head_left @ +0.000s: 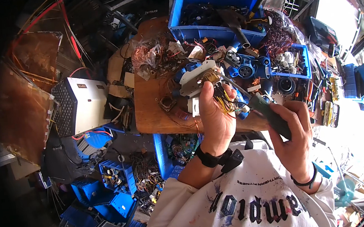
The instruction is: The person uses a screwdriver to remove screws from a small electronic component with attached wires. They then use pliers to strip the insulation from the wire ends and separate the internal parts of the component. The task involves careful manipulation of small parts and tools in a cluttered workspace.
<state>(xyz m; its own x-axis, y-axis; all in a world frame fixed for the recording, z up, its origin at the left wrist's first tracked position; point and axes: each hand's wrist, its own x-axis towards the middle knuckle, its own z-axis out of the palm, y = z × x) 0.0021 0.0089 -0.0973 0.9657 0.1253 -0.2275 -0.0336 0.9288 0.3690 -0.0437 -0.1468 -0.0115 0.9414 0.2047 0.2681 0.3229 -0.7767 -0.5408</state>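
My left hand point(214, 119) is raised over the wooden bench point(151, 112) and grips a white plastic electrical part point(197, 78) with a bundle of yellow and dark wires hanging from it. My right hand point(293, 135) is closed around the dark green handle of a screwdriver point(266, 110). Its thin metal shaft runs up and to the left, and the tip meets the white part near my left thumb. A black band sits on my left wrist and a thin black one on my right.
A big blue crate point(206, 6) of dark parts stands at the bench's far edge, with blue plug sockets point(248, 68) and a smaller blue tray point(302, 64) beside it. Loose copper wire litters the bench. A white perforated box point(78, 103) and several blue bins point(111, 199) sit on the floor at the left.
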